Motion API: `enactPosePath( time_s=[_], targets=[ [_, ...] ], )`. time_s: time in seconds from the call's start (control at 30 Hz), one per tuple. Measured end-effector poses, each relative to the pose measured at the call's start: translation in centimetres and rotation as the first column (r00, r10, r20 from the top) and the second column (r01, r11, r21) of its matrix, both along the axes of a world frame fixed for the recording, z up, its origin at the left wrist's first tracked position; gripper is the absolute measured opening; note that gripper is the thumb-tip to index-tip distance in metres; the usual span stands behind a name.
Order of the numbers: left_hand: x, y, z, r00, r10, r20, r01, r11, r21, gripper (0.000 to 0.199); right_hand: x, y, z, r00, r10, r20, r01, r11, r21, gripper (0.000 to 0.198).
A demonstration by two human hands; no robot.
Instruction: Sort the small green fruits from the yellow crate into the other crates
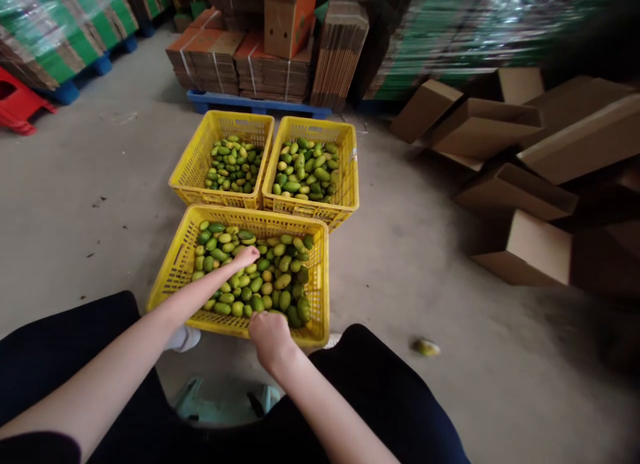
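Head view, fruit point(283, 281): inside front crate point(321, 291)
Left hand point(247, 255): closed, fruit below
Right hand point(270, 334): closed at crate's near rim, fruit beyond

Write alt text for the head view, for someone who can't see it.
Left hand reaching into a yellow crate of greenish fruit, right hand at the crate's near edge. Two more crates of fruit stand beyond; cardboard boxes lie at the picture's right.
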State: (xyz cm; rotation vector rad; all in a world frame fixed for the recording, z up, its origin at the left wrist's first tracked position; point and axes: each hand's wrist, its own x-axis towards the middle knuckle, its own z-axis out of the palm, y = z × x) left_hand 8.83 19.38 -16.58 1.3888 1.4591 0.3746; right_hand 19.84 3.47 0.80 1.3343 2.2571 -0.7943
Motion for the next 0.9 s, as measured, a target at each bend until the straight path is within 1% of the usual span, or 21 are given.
enactPosePath(
  time_s=[0.07,0.13,0.2,0.23,0.3,0.4,0.5,0.6,0.73,0.83,0.9],
  targets=[
    [3.9,1.5,-0.3,0.983,-0.165,-0.081,0.17,0.984,0.058,0.022,-0.3,0.1,-0.2,0.999,-0.05,0.017,0.051,0.998,-0.026,0.029],
    [7.6,2.4,-0.4,0.95,-0.288,-0.123,0.303,0.943,0.135,0.03,-0.7,0.4,-0.5,0.991,-0.118,0.065,0.122,0.991,-0.053,0.031],
    [10.5,2.8,-0.3,0.914,-0.364,-0.181,0.397,0.896,0.198,0.039,-1.1,0.6,-0.8,0.979,-0.168,0.113,0.179,0.979,-0.095,0.033],
    [11.5,2.9,-0.2,0.897,-0.387,-0.214,0.43,0.876,0.219,0.04,-1.2,0.7,-0.9,0.976,-0.179,0.123,0.194,0.974,-0.118,0.033],
    [12.5,3.0,0.1,0.863,-0.423,-0.276,0.488,0.838,0.243,0.035,-1.4,0.7,-1.1,0.978,-0.174,0.113,0.191,0.969,-0.156,0.032],
    [12.6,3.3,0.6,0.807,-0.482,-0.34,0.571,0.784,0.243,0.025,-1.3,0.6,-1.0,0.982,-0.166,0.091,0.179,0.969,-0.171,0.029],
    [12.2,3.1,1.0,0.76,-0.53,-0.376,0.626,0.751,0.208,0.028,-1.1,0.6,-0.8,0.985,-0.152,0.087,0.165,0.971,-0.171,0.026],
    [12.3,2.0,1.2,0.748,-0.54,-0.385,0.629,0.763,0.151,0.03,-1.2,0.8,-0.6,0.981,-0.155,0.112,0.171,0.975,-0.144,0.028],
    [12.7,0.3,1.6,0.783,-0.519,-0.342,0.564,0.825,0.04,0.034,-1.1,0.5,-0.2,0.982,-0.15,0.116,0.164,0.978,-0.126,0.03],
    [11.6,-0.4,2.7,0.83,-0.501,-0.244,0.492,0.865,-0.103,0.023,-0.4,0.2,0.7,0.992,-0.105,0.076,0.114,0.985,-0.131,0.025],
    [9.6,-0.7,4.0,0.859,-0.495,-0.133,0.46,0.858,-0.226,0.017,0.5,0.3,1.6,0.995,-0.08,0.056,0.086,0.989,-0.119,0.022]
  ],
)
